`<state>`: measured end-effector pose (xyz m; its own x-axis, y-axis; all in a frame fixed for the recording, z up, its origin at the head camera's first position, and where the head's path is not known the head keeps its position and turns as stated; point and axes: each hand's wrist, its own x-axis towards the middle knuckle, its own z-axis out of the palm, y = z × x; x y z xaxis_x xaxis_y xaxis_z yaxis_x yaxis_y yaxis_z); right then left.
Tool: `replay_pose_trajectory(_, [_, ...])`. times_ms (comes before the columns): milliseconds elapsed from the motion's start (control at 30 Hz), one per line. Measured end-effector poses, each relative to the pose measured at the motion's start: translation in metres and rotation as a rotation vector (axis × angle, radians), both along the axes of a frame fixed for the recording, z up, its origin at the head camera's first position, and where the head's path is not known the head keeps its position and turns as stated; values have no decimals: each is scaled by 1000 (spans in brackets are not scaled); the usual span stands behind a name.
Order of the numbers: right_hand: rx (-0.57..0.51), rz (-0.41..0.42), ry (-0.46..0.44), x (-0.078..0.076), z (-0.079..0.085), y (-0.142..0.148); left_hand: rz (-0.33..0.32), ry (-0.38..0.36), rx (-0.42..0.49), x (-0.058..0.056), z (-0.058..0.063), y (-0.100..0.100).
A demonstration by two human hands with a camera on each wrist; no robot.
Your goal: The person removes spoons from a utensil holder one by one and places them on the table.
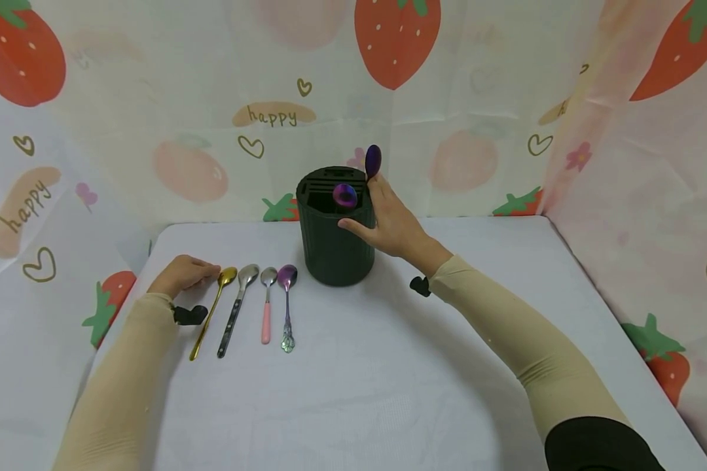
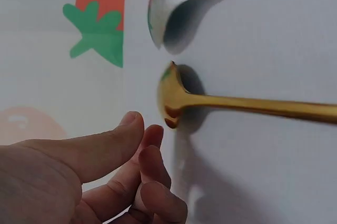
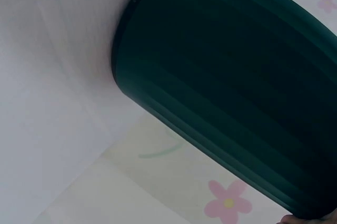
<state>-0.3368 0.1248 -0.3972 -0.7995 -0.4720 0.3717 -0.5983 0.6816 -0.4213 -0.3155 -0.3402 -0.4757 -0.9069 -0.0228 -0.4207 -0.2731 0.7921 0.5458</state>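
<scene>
Dark green, the ribbed holder (image 1: 338, 252) stands upright on the white table (image 1: 389, 392), and I judge the step in hand to be loading spoons into it. From my end I see a purple-blue spoon (image 1: 345, 195) within its opening and a violet spoon (image 1: 374, 161) rising at the right rim. The right hand (image 1: 396, 226) has its thumb across the holder's front and its fingers up along the side; I cannot tell whether they pinch the violet spoon or only brace the holder. The left hand (image 1: 184, 275), fingers loosely bent around nothing, waits by the gold spoon (image 2: 237, 104), first in a row with three others. I'd say my next move calls for pinching that gold bowl and lifting it. The head view makes the fingertips seem to touch it; the left wrist view shows them just beside it, without a grip. The right wrist view gives me the holder's wall down to its base, but neither spoon at the top.
</scene>
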Motion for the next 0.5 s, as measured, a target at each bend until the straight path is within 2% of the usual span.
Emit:
replay_pose_trajectory(133, [1,-1,-13,1,1,-1,-29,49,4,3,12,10])
replay_pose_trajectory(300, [1,-7,-32,2,2,-1,-71,152,45,8,32,32])
replay_pose_trajectory(500, [-11,6,-14,2,2,0,-116,268,67,11,57,60])
